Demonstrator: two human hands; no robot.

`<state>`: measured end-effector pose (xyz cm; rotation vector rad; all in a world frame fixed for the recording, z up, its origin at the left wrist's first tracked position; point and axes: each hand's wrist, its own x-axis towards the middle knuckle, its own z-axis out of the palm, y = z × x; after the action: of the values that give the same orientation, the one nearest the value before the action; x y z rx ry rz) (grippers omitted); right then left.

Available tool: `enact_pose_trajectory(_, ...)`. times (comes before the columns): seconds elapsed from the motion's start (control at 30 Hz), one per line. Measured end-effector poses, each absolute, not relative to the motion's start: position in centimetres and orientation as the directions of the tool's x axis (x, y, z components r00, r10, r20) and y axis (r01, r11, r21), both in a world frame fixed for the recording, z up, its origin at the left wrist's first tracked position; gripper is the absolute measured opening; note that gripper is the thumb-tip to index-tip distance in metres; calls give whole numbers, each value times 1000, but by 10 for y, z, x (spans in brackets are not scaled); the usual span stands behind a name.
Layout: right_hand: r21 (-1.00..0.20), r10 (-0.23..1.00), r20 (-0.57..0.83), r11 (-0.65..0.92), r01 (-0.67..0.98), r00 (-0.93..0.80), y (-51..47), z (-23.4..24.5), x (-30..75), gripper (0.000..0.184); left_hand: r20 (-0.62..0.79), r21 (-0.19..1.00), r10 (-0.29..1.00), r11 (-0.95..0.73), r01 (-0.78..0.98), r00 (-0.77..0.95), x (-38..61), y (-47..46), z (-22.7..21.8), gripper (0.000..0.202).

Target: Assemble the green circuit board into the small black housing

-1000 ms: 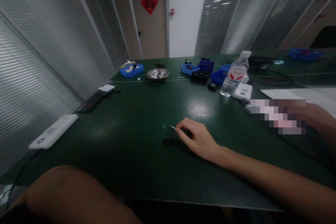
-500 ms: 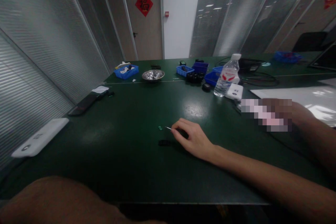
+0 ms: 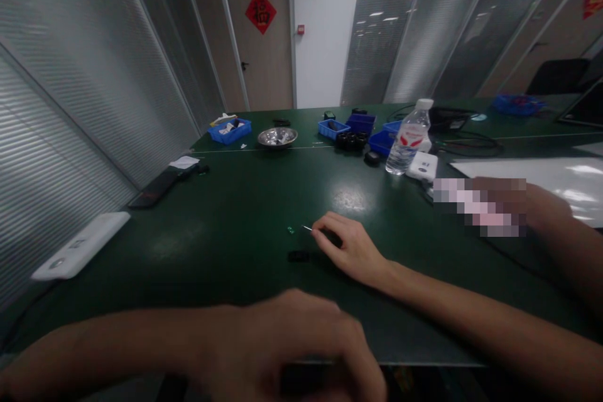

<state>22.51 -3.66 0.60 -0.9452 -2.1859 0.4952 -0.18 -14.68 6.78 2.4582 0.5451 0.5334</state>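
Observation:
My right hand [image 3: 346, 245] rests on the green table with its fingers pinched round a thin tool; only the slim metal tip [image 3: 306, 228] shows. Just left of that tip, apart from it, lies a tiny green piece [image 3: 291, 230]. A small black part [image 3: 298, 256] sits on the tabletop nearer to me, below the fingertips. At the near edge my left hand [image 3: 292, 345] is over the front of the table, bent at the wrist and blurred. Its fingertips are cut off by the bottom of the view, so whether it holds anything is hidden.
A co-worker's hand [image 3: 546, 201] is at the right, partly blurred out. A water bottle [image 3: 407, 141], blue bins [image 3: 333, 129] and a metal bowl [image 3: 277, 138] stand farther back. White devices lie at left [image 3: 82, 246] and right [image 3: 422, 165].
My left hand has come into view from the bottom left, reaching rightward along the near edge. The right hand keeps its pinch on the tool; the view has shifted slightly.

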Motion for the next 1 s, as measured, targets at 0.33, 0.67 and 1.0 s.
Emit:
enact_pose_trajectory(0.33, -622, 791, 443, 610, 491, -422, -34, 7, 227, 16, 224, 482, 641, -728, 488, 734, -34, -41, 15, 17)
enact_pose_trajectory(0.67, -622, 785, 439, 617, 483, -438, -36, 8, 228, 16, 187, 599, 712, -629, 496, 677, -50, -19, 20, 49)
enact_pose_trajectory(1.0, -615, 783, 434, 618, 489, -445, -36, 7, 229, 17, 175, 567, 607, -706, 424, 775, -47, -1, 18, 17)
